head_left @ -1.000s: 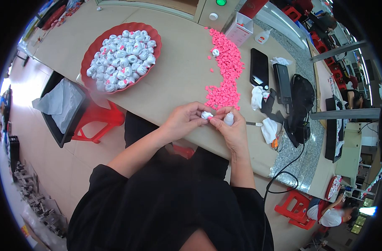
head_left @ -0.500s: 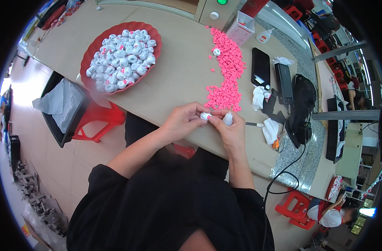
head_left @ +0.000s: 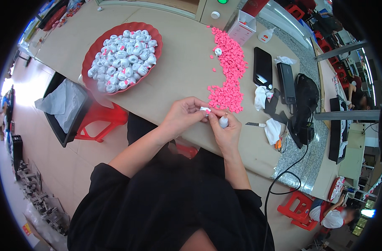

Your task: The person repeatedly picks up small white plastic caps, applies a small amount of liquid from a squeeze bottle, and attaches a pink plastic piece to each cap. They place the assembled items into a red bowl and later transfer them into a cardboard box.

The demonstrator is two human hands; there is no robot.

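Just above the table's near edge, my left hand [head_left: 182, 113] pinches a small white figurine [head_left: 204, 110] with a pink bit on it. The fingertips of my right hand [head_left: 228, 133] press against the same figurine. Tucked in my right hand is a small white squeeze bottle [head_left: 223, 121] with a thin tip pointing away from me. Right beyond both hands lies a long heap of small pink pieces [head_left: 225, 97]. A lone white figurine [head_left: 218, 52] rests on this heap farther back. Many similar white figurines [head_left: 123, 62], some with pink bits, fill a red scalloped bowl [head_left: 158, 38] at the left.
Right of the pink heap are a black phone [head_left: 262, 67], a dark oblong device [head_left: 285, 83], crumpled tissues [head_left: 272, 131], a small blade [head_left: 254, 124] and a black bag [head_left: 305, 96]. A white box [head_left: 242, 29] and white bottle [head_left: 266, 35] stand behind. A red stool [head_left: 103, 121] holds a black tray.
Both hands have shifted slightly left and up with the figurine. The figurine has turned a little, and the squeeze bottle has tilted in my right hand.
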